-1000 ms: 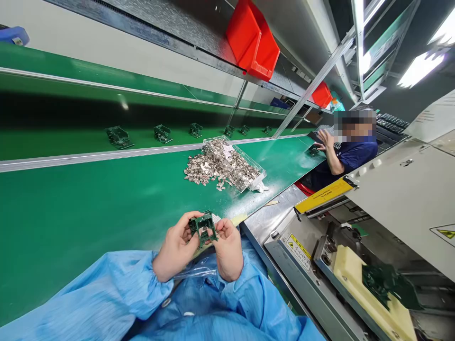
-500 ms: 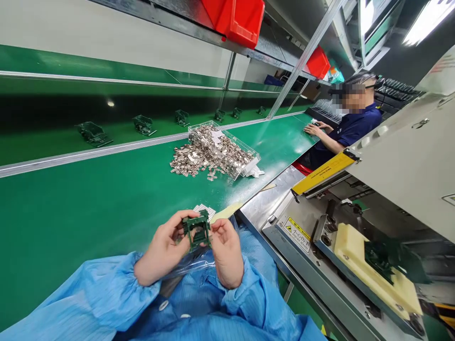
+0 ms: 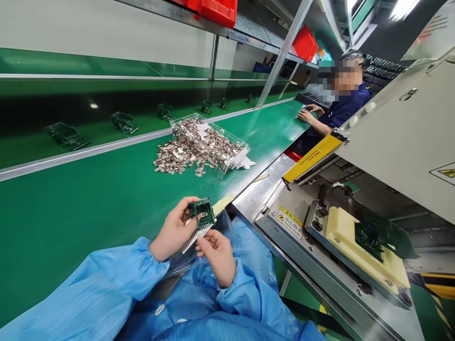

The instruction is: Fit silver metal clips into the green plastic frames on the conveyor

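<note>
My left hand (image 3: 174, 229) is closed round a small dark green plastic frame part (image 3: 201, 211), held up over the near edge of the green bench (image 3: 88, 199). A strip of silver pins (image 3: 195, 237) hangs from the part's lower side. My right hand (image 3: 216, 251) sits just below, fingers curled and pinching at the end of that pin strip. Both arms are in light blue sleeves. A clear plastic bag (image 3: 227, 222) lies under the hands on my lap.
A clear tray (image 3: 227, 142) spills a heap of small metal pieces (image 3: 177, 158) on the bench. Several green parts (image 3: 122, 121) ride the far conveyor. A machine (image 3: 355, 222) with a cream fixture stands at the right. A co-worker (image 3: 337, 109) sits further along. Red bins (image 3: 213, 9) sit on the shelf above.
The green part has been turned so its pin strip shows. My right hand dropped from the part's side to below it. The view swung right and down.
</note>
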Action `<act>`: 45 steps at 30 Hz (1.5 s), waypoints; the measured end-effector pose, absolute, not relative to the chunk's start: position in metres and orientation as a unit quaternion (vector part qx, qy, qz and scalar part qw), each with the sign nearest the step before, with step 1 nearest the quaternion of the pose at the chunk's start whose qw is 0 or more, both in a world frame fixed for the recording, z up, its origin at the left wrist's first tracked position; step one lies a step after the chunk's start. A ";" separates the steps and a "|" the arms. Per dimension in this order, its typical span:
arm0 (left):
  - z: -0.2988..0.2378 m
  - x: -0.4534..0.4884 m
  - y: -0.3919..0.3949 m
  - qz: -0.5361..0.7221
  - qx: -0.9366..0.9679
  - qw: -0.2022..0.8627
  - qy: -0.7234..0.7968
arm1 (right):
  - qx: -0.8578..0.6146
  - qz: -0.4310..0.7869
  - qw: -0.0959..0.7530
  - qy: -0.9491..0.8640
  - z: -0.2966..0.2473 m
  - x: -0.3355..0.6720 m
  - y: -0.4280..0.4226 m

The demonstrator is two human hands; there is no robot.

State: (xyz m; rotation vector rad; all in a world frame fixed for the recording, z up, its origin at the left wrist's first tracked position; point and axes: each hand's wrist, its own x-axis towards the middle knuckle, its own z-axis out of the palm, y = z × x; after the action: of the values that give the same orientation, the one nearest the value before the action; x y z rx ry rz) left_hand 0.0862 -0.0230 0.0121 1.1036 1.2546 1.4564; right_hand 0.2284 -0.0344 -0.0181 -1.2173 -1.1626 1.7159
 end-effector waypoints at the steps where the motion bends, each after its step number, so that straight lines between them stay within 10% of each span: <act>1: 0.013 0.088 -0.027 0.590 0.442 0.446 0.507 | -0.469 0.667 0.363 -0.451 -0.018 0.225 -0.036; 31: -0.001 0.086 -0.037 0.557 0.478 0.335 0.591 | -0.397 0.458 0.386 -0.695 -0.054 0.226 -0.039; 45: 0.007 0.077 -0.013 0.573 0.482 0.380 0.543 | -0.476 0.355 0.211 -0.777 -0.051 0.257 0.020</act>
State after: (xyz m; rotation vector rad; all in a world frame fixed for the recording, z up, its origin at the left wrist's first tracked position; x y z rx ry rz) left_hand 0.0774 -0.0132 0.0066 1.2301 1.3864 1.4625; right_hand 0.2565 0.0199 -0.0513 -1.3226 -2.1593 0.9855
